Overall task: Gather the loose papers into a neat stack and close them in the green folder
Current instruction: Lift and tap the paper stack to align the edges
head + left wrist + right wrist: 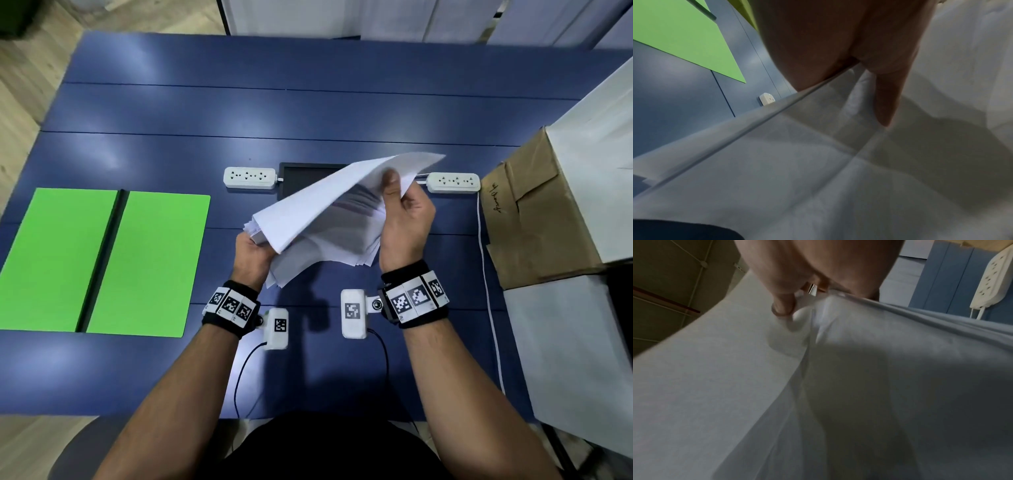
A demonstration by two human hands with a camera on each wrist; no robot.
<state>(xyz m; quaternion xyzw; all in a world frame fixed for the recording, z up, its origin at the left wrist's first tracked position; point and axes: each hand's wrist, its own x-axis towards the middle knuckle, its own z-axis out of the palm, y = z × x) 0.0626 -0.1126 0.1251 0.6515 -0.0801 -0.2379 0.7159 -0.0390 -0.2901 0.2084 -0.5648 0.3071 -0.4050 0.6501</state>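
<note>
A loose bundle of white papers [318, 219] is held up above the middle of the blue table, sagging and fanned between both hands. My left hand [255, 251] grips its near left corner; in the left wrist view the papers [818, 170] fill the picture under my fingers [887, 104]. My right hand [404, 219] pinches the far right edge, thumb on top; the right wrist view shows the thumb [782, 305] pressed into the papers [735, 378]. The green folder [102, 260] lies open and flat at the table's left, also seen as the folder [680, 40] from the left wrist.
Two white power strips [250, 177] [454, 182] lie behind the papers, with a dark flat panel [301, 174] between them. A brown cardboard box [534, 219] and white boards stand at the right edge. A white cable [488, 291] runs along the table's right side.
</note>
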